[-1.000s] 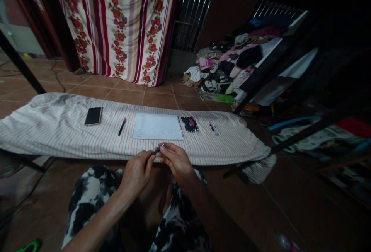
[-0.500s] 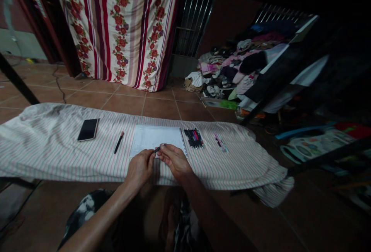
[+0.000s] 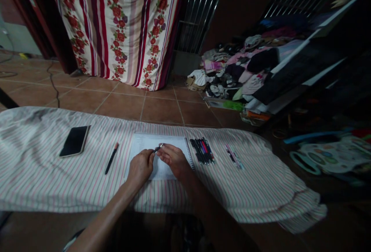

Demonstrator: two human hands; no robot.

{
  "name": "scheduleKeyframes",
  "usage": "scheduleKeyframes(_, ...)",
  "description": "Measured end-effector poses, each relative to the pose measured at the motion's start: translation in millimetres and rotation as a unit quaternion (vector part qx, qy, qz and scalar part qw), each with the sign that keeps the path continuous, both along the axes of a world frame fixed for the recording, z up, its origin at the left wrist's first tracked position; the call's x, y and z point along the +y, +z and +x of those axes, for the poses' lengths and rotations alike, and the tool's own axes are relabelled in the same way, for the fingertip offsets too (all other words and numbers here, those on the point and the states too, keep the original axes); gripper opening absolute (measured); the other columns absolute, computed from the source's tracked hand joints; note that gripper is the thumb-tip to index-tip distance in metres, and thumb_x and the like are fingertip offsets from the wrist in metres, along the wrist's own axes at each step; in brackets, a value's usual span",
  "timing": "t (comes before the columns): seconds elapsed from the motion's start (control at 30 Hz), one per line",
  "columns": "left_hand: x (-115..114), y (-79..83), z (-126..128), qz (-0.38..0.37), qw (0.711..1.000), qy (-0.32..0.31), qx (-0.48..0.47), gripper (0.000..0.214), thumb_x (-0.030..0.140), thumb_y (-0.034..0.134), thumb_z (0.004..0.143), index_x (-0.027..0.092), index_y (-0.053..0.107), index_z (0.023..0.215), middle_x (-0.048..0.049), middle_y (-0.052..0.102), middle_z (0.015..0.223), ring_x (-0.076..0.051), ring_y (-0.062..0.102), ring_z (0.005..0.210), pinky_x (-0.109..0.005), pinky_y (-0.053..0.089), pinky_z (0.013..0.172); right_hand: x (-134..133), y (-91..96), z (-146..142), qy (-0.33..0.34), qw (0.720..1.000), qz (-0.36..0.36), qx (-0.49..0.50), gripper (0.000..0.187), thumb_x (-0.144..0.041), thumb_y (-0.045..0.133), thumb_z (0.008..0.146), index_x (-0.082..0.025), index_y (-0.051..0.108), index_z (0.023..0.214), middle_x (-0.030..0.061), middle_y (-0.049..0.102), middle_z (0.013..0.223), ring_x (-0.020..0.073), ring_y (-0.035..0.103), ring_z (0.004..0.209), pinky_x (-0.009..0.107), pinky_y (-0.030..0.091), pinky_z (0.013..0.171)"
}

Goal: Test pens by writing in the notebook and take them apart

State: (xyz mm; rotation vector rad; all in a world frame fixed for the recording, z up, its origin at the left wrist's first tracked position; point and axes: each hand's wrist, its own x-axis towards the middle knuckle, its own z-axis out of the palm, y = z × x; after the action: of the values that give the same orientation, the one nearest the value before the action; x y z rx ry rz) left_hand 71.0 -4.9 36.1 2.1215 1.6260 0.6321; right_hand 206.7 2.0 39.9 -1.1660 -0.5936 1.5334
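Between my two hands is a dark pen (image 3: 157,149), held just above a spiral notebook (image 3: 162,171) with a pale page. My left hand (image 3: 142,165) is closed around one end of the pen. The fingers of my right hand (image 3: 174,158) pinch its other end, near a small shiny tip. Left of the notebook lies a single black pen (image 3: 111,160) with a pinkish end. Right of the spiral binding, several pens (image 3: 202,151), mostly black with a red and a purple one, lie side by side. Farther right are a few slim pink and white pens (image 3: 234,157).
A dark-screened phone (image 3: 74,141) rests at the left on the striped cloth (image 3: 261,178) covering the low surface. Beyond it hangs a floral curtain (image 3: 127,31) over a tiled floor (image 3: 162,107). A heap of clothes (image 3: 232,66) fills the back right.
The view has tilted and come nearer, so the cloth and its items look larger and lower. Both hands keep hold of the pen in nearly the same pose.
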Motion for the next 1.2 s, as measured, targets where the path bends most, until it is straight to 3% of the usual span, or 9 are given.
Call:
scheduleKeyframes(0.37,16,-10.7,0,-0.015,0.999,0.011,0.026,0.028,0.023,0.035,0.090,0.017,0.060,0.100,-0.0062,0.067,0.092,-0.017,0.064,0.085,-0.025,0.044,0.073,20,-20.5,-6,-0.006,0.999,-0.018,-0.026,0.025,-0.038,0.073,0.061,-0.019,0.065,0.077,0.0029,0.066,0.079,0.0153,0.063,0.074,0.023,0.049,0.061)
scheduleKeyframes(0.77,29,-21.0,-6,-0.022,0.997,0.012,0.067,0.029,0.024,0.034,0.090,0.017,0.061,0.098,-0.0058,0.067,0.089,-0.017,0.063,0.081,-0.025,0.041,0.067,36,-29.0,-7,-0.031,0.998,-0.037,-0.036,0.030,-0.038,0.075,0.056,-0.019,0.063,0.076,0.0042,0.066,0.083,0.0150,0.063,0.068,0.023,0.047,0.054)
scheduleKeyframes(0.93,31,-20.1,-9,-0.044,0.991,0.023,0.121,0.030,0.026,0.034,0.089,0.018,0.062,0.096,-0.0053,0.067,0.089,-0.019,0.064,0.080,-0.026,0.039,0.061,44,-44.7,1,-0.051,0.989,-0.004,-0.141,0.031,-0.040,0.069,0.060,-0.017,0.064,0.080,0.0049,0.068,0.078,0.0130,0.061,0.062,0.022,0.044,0.051)
scheduleKeyframes(1.07,33,-18.6,-10,-0.061,0.986,0.035,0.149,0.029,0.026,0.035,0.088,0.019,0.062,0.096,-0.0052,0.067,0.090,-0.019,0.064,0.079,-0.026,0.038,0.058,54,-60.7,18,-0.022,0.958,0.032,-0.283,0.022,-0.036,0.063,0.064,-0.017,0.063,0.076,0.0017,0.065,0.066,0.0134,0.060,0.055,0.023,0.041,0.048)
scheduleKeyframes(1.2,34,-18.6,-9,-0.060,0.985,0.035,0.158,0.028,0.026,0.036,0.088,0.019,0.062,0.096,-0.0054,0.067,0.089,-0.020,0.064,0.078,-0.026,0.038,0.057,61,-63.4,32,0.023,0.863,0.080,-0.498,0.015,-0.030,0.055,0.072,-0.019,0.064,0.076,0.0027,0.066,0.065,0.0168,0.062,0.063,0.026,0.044,0.058)
